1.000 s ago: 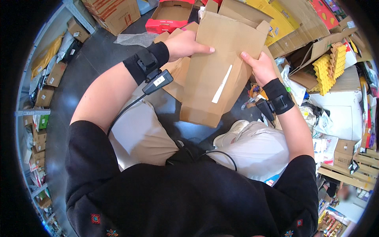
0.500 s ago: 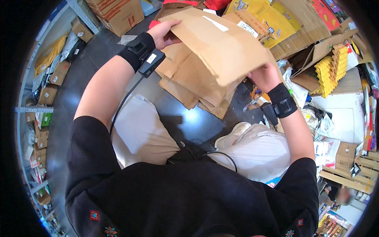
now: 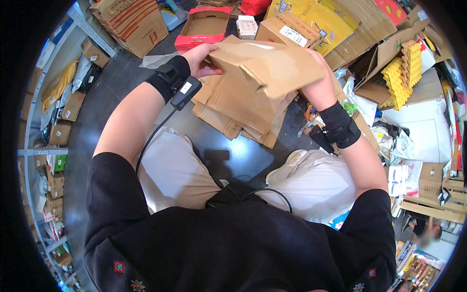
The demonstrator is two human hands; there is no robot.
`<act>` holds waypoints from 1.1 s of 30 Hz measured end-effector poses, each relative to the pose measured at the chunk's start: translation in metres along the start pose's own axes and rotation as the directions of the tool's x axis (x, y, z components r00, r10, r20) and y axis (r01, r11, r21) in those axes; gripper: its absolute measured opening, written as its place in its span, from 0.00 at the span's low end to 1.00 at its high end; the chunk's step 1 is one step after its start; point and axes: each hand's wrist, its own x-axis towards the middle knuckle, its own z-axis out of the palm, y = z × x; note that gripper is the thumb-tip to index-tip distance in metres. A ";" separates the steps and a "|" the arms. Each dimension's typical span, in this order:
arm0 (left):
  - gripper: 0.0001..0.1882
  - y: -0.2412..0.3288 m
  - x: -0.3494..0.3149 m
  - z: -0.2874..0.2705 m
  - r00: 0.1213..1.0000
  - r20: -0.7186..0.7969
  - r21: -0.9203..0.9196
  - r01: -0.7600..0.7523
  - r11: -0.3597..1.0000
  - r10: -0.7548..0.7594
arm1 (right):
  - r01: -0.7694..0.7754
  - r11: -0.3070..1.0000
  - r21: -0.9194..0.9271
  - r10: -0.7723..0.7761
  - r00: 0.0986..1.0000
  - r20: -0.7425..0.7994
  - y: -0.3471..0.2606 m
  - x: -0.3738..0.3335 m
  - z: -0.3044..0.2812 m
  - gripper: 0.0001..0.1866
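Note:
Between my two hands is a brown cardboard sheet [image 3: 277, 65], tilted and creased, with a torn-looking edge toward me. My left hand [image 3: 203, 59] grips its left end, the thumb just below the edge. My right hand [image 3: 318, 82] is wrapped round its right end, and part of those fingers is hidden behind the board. Below the held piece, a stack of flattened cardboard [image 3: 233, 104] lies on the dark floor. Both wrists wear black bands carrying small devices.
Beyond the stack stand an open red box [image 3: 204, 29], a small white box [image 3: 247, 27] and a taped brown carton [image 3: 284, 29]. Yellow cartons [image 3: 316, 17] and yellow egg-crate trays [image 3: 403, 73] are to the right. Shelves of parcels [image 3: 58, 131] line the left. A person [image 3: 428, 231] is at far right.
The cardboard sheet has been lowered and tipped flatter, uncovering the red box and small white box behind it. My right hand has moved up along its right end.

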 end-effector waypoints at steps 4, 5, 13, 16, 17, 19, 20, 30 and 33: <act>0.22 -0.007 0.007 0.002 0.995 -0.100 0.082 0.035 0.996 -0.027 | -0.110 0.989 0.093 0.099 0.988 0.116 -0.003 -0.007 -0.004 0.20; 0.22 -0.008 0.007 0.001 0.994 -0.104 0.087 0.045 0.995 -0.036 | -0.092 0.991 0.093 0.081 0.990 0.111 -0.006 -0.008 -0.006 0.19; 0.22 -0.008 0.006 -0.006 0.998 -0.055 0.097 0.031 0.995 -0.025 | -0.426 0.887 0.177 0.433 0.901 -0.002 0.024 -0.005 -0.006 0.12; 0.22 -0.009 0.004 -0.003 0.997 -0.075 -0.033 0.009 0.999 -0.012 | -0.315 0.862 0.398 0.423 0.880 -0.219 0.018 -0.001 0.011 0.14; 0.22 -0.008 0.003 -0.002 0.997 -0.079 -0.095 -0.006 0.995 -0.002 | -0.407 0.852 0.329 0.478 0.862 -0.171 0.020 -0.001 0.007 0.14; 0.24 -0.003 0.004 -0.002 0.996 -0.089 -0.229 -0.040 0.973 0.020 | -0.569 0.804 0.173 0.588 0.804 -0.090 0.022 -0.002 -0.005 0.14; 0.24 -0.001 0.001 -0.002 0.994 -0.091 -0.251 -0.078 0.965 0.057 | -0.484 0.862 0.150 0.498 0.864 -0.076 0.017 -0.003 -0.004 0.15; 0.25 -0.008 -0.017 0.041 0.977 -0.076 -0.272 -0.211 0.939 0.198 | -0.457 0.744 0.488 0.413 0.888 0.202 -0.053 -0.005 0.010 0.18; 0.24 -0.005 -0.022 0.038 0.975 -0.091 -0.285 -0.220 0.933 0.202 | -0.338 0.919 0.203 0.361 0.928 -0.089 -0.067 0.002 0.010 0.16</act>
